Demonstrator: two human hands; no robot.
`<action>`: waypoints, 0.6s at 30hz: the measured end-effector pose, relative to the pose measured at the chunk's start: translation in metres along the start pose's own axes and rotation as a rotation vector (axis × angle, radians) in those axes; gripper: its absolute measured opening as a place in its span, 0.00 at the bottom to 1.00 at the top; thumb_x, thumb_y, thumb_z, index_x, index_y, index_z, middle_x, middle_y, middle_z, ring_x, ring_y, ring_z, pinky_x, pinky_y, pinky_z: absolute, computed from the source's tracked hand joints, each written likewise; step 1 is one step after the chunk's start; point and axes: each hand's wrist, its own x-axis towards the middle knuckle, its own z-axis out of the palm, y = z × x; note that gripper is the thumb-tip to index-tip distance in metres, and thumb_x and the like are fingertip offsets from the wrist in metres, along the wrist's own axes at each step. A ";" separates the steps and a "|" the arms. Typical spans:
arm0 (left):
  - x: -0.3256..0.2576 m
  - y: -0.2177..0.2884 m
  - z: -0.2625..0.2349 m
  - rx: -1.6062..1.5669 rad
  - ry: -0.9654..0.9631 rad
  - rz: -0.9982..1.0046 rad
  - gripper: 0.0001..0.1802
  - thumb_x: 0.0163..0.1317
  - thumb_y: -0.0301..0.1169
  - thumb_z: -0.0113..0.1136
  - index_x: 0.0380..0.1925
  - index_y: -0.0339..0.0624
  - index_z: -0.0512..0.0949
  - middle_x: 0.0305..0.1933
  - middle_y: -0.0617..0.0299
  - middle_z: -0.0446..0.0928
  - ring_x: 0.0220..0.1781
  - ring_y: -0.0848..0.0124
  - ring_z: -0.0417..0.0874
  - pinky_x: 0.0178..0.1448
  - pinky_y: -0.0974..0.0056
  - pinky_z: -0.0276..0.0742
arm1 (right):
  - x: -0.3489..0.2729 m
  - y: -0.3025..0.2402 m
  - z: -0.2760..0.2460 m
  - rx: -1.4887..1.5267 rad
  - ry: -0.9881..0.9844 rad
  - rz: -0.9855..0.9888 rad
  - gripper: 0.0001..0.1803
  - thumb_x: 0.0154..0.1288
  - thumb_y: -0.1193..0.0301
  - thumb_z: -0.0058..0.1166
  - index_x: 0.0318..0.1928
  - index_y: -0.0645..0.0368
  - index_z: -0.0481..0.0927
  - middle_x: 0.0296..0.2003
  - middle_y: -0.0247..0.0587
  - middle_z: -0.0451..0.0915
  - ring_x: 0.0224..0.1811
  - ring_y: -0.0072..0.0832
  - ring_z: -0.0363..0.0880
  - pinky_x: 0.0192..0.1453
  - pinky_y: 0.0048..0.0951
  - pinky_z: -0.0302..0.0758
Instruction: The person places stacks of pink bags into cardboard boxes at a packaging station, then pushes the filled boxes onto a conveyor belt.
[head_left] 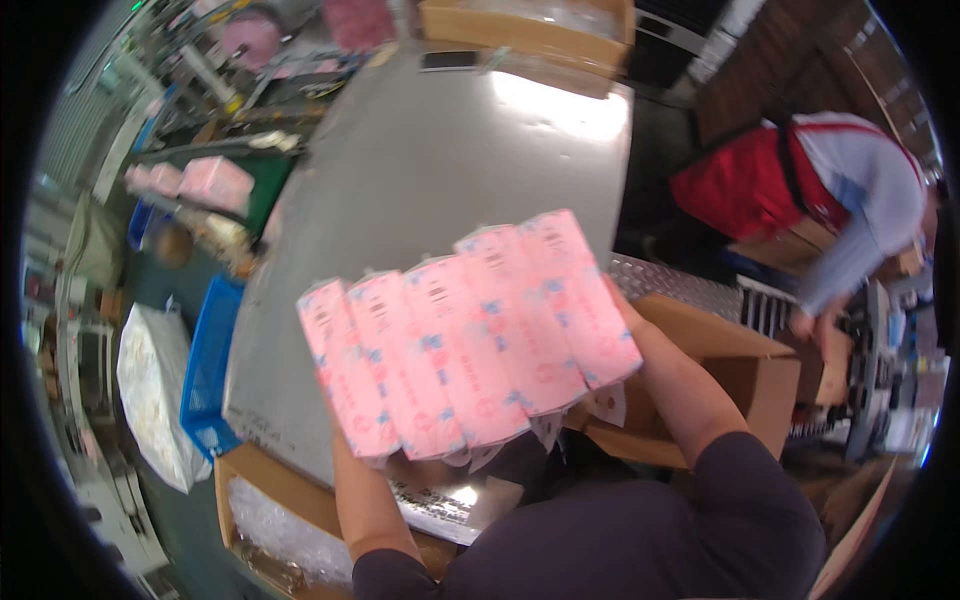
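Note:
A row of several pink soft tissue packs [470,345] with blue print is held up over the near part of the metal table. The packs stand side by side, pressed together, with their ends at uneven heights. My left hand [336,428] grips the left end of the row, its fingers mostly hidden behind the packs. At the right end my right hand [624,308] presses against the outermost pack, fingers also largely hidden. Just right of the packs, below my right forearm, an open cardboard box [765,395] stands with its flaps up.
The metal table [440,170] stretches ahead, with a dark phone [448,61] and a cardboard box [525,35] at its far end. On the left are a blue basket [205,370], a white sack [160,395] and a conveyor carrying pink packs [217,184]. A person in a red apron [745,185] bends at the right.

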 end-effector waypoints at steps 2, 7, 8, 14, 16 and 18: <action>-0.010 -0.003 0.009 0.022 0.003 -0.009 0.45 0.67 0.62 0.48 0.74 0.46 0.54 0.78 0.55 0.52 0.78 0.57 0.55 0.75 0.51 0.61 | -0.013 0.000 -0.002 -0.005 0.009 0.011 0.33 0.75 0.46 0.40 0.68 0.58 0.69 0.63 0.44 0.75 0.63 0.37 0.75 0.65 0.43 0.74; -0.036 -0.005 0.104 0.113 -0.144 -0.024 0.43 0.68 0.62 0.48 0.74 0.47 0.56 0.78 0.55 0.54 0.78 0.58 0.56 0.76 0.51 0.59 | -0.117 -0.011 -0.005 -0.001 0.134 -0.255 0.32 0.75 0.47 0.43 0.67 0.56 0.70 0.62 0.44 0.76 0.62 0.35 0.76 0.65 0.44 0.74; -0.038 -0.005 0.133 0.132 -0.203 -0.035 0.43 0.68 0.62 0.48 0.74 0.47 0.56 0.78 0.55 0.54 0.78 0.58 0.56 0.76 0.51 0.59 | -0.145 -0.024 -0.010 -0.025 0.130 -0.290 0.32 0.74 0.46 0.44 0.66 0.56 0.71 0.61 0.44 0.76 0.61 0.36 0.77 0.65 0.45 0.74; -0.059 -0.061 0.297 0.205 -0.571 -0.433 0.42 0.68 0.61 0.49 0.73 0.47 0.58 0.77 0.55 0.57 0.77 0.58 0.58 0.77 0.51 0.57 | -0.413 -0.094 0.046 -0.013 0.207 -0.278 0.42 0.69 0.36 0.35 0.67 0.57 0.70 0.63 0.46 0.74 0.64 0.42 0.74 0.70 0.48 0.68; -0.063 -0.101 0.328 0.256 -0.673 -0.636 0.42 0.68 0.60 0.49 0.73 0.47 0.59 0.76 0.55 0.58 0.77 0.58 0.58 0.78 0.51 0.56 | -0.478 -0.084 0.011 -0.047 0.290 -0.291 0.39 0.70 0.41 0.37 0.67 0.58 0.70 0.63 0.46 0.75 0.64 0.40 0.74 0.70 0.45 0.68; -0.054 -0.147 0.339 0.325 -0.704 -0.814 0.41 0.68 0.60 0.49 0.73 0.48 0.59 0.76 0.55 0.58 0.77 0.58 0.59 0.78 0.52 0.55 | -0.507 -0.068 -0.057 -0.054 0.390 -0.276 0.35 0.71 0.45 0.39 0.66 0.59 0.71 0.62 0.46 0.75 0.64 0.38 0.74 0.70 0.42 0.68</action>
